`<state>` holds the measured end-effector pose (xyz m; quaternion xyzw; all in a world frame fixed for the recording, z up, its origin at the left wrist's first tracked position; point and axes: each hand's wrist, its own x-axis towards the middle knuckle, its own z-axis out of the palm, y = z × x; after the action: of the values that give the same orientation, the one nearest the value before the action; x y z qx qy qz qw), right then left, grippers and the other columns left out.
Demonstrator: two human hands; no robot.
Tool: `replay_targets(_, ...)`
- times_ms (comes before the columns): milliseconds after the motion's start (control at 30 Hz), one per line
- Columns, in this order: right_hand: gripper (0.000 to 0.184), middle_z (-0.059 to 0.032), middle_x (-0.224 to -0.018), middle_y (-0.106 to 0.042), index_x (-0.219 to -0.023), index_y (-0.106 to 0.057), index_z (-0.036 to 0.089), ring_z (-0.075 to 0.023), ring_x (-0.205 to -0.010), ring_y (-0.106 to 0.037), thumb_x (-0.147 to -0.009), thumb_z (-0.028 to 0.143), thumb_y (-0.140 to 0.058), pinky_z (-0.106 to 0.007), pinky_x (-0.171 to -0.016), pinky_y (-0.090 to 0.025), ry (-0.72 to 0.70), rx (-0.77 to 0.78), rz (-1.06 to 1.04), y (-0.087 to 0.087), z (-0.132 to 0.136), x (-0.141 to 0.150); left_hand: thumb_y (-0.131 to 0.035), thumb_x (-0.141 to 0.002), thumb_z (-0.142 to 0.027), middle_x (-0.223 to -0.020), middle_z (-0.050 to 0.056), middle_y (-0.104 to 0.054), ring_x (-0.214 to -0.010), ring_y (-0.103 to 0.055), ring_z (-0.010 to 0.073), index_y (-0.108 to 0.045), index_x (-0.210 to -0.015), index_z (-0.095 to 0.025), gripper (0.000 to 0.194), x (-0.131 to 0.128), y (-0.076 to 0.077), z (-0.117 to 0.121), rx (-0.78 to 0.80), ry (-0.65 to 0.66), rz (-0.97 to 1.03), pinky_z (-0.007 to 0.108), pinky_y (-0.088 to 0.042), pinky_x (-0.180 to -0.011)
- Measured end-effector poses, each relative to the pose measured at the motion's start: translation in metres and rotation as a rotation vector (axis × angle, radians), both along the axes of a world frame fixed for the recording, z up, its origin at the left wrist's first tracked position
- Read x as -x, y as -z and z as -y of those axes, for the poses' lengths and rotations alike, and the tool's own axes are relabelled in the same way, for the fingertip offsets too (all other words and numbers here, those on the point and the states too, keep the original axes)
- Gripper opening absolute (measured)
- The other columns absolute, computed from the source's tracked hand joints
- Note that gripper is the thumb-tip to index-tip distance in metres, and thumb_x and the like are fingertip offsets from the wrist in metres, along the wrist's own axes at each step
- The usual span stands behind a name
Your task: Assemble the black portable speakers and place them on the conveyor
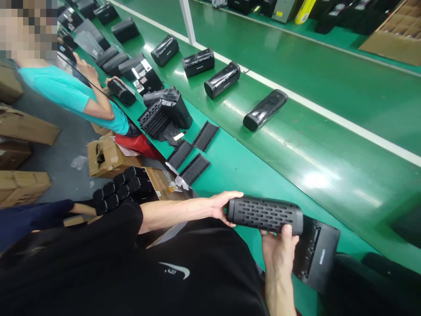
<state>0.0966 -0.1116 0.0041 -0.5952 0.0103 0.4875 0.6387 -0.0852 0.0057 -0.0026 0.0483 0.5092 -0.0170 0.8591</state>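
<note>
Both hands hold a black slotted speaker housing (263, 213) lengthwise above the green bench, its rows of slots facing up toward me. My left hand (225, 207) grips its left end, thumb along the top edge. Under the lower right side is my right hand (280, 245), its thumb on the front face and its fingers mostly hidden behind. Just right of that hand, another black casing (320, 254) with pale lettering and an open recess lies on the bench. Farther left lie flat black panels (194, 169), (205, 135) and a stack of slotted covers (154, 120).
Glossy black units (265, 109) stand in a row on the green conveyor (329, 145) beyond the bench. A co-worker in a turquoise shirt (62, 90) holds a black unit (121, 92) at the left. Cardboard boxes (110, 153) sit on the floor. A white post (187, 22) rises behind.
</note>
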Motion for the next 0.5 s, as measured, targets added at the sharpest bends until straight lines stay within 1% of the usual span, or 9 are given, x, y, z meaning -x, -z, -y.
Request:
replay_targets(133, 0.054, 0.0010, -0.131, -0.055, -0.118, -0.053, 0.037, -0.0176, -0.093, -0.056, -0.077, 0.045, -0.086, -0.037, -0.074, -0.050, 0.010, 0.014, -0.005, 0.003, 0.000, 0.001, -0.076, -0.071, -0.066, -0.069, 0.000, -0.062, -0.067, -0.060, 0.0204, -0.056, -0.090, -0.024, 0.050, -0.002, -0.003, -0.001, -0.017, 0.012, -0.013, 0.045, -0.057, -0.070)
replay_targets(233, 0.054, 0.0016, -0.121, -0.056, -0.119, -0.053, 0.036, -0.0165, -0.088, -0.053, -0.077, 0.046, -0.086, -0.033, -0.069, -0.046, 0.020, 0.022, -0.010, 0.006, 0.001, 0.002, -0.075, -0.072, -0.064, -0.069, -0.001, -0.061, -0.067, -0.059, 0.0201, -0.056, -0.091, -0.024, 0.049, -0.002, -0.004, -0.002, -0.028, 0.015, -0.036, 0.046, -0.057, -0.071)
replay_targets(400, 0.046, 0.0012, -0.106, -0.057, -0.114, -0.056, 0.032, -0.0181, -0.085, -0.052, -0.081, 0.048, -0.083, -0.034, -0.067, -0.042, 0.020, 0.016, -0.020, 0.011, 0.003, 0.004, -0.077, -0.071, -0.063, -0.070, -0.001, -0.060, -0.067, -0.059, 0.0207, -0.056, -0.093, -0.025, 0.049, -0.002, -0.005, -0.001, -0.045, 0.010, -0.054, 0.048, -0.057, -0.072)
replay_targets(500, 0.043, 0.0028, -0.101, -0.056, -0.110, -0.057, 0.030, -0.0162, -0.082, -0.051, -0.082, 0.049, -0.083, -0.033, -0.067, -0.041, 0.022, 0.010, -0.032, 0.014, 0.005, 0.004, -0.078, -0.071, -0.063, -0.070, -0.001, -0.060, -0.068, -0.059, 0.0204, -0.055, -0.092, -0.025, 0.049, -0.003, -0.004, -0.001, -0.023, 0.010, -0.059, 0.047, -0.057, -0.071)
